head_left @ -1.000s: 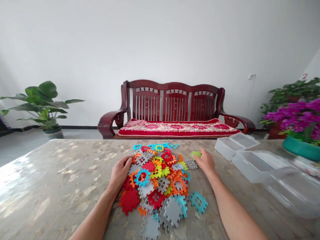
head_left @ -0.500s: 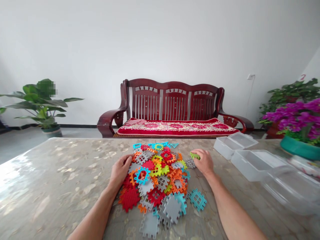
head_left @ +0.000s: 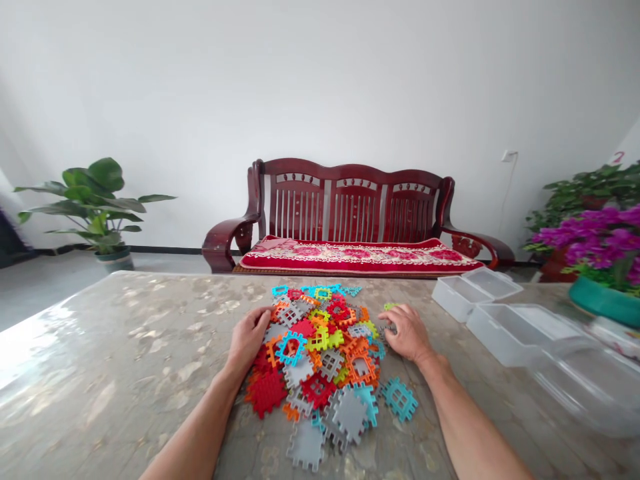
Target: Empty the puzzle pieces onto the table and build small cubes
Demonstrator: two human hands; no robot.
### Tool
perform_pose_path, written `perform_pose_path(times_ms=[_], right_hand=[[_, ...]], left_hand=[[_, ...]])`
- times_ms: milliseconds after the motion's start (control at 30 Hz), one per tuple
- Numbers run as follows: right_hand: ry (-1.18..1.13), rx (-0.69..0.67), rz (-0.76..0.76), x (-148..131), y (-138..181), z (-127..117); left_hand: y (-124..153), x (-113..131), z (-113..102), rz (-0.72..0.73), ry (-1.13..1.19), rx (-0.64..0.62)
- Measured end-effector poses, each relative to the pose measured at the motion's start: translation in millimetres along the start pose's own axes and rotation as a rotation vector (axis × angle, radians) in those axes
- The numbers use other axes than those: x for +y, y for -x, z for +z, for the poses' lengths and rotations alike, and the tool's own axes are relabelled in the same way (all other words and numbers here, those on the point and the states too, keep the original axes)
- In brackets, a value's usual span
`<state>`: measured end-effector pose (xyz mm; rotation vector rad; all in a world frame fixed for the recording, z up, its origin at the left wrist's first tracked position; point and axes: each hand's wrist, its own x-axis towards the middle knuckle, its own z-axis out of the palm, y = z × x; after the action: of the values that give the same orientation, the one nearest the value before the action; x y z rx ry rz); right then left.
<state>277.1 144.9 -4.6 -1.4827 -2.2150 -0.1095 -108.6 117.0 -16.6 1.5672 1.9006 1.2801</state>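
A red numeral 2 (head_left: 619, 157) on the white right-hand wall (head_left: 632, 141).

Multicoloured notched plastic pieces (head_left: 324, 365), loosely heaped, overlapping

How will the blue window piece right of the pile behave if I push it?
The blue window piece looks like thin moulded plastic, so probably light and fairly stiff. Lying flat, it should slide rather than roll on the glossy tabletop. Its notched edges may snag the pile.
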Motion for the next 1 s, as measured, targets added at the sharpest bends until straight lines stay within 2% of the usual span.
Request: perform_pose_path(times_ms=[200,500,767,900,1000], right_hand=[[-0.055,0.017,0.014,2,1,-1],[-0.111,-0.096,-0.067,-8,5,-4],[-0.155,-0.002,0.02,-2,4,5],[-0.292,0.036,0.034,5,3,17],[-0.38,0.126,0.041,8,0,22]], left_hand=[[1,4,-1,-0.005,0.013,0.003],[1,3,-1,-0.002,0.014,0.0],[2,4,0,0.004,0.037,0.005],[2,5,0,-0.005,0.046,0.0],[3,4,0,-0.007,0.054,-0.003]])
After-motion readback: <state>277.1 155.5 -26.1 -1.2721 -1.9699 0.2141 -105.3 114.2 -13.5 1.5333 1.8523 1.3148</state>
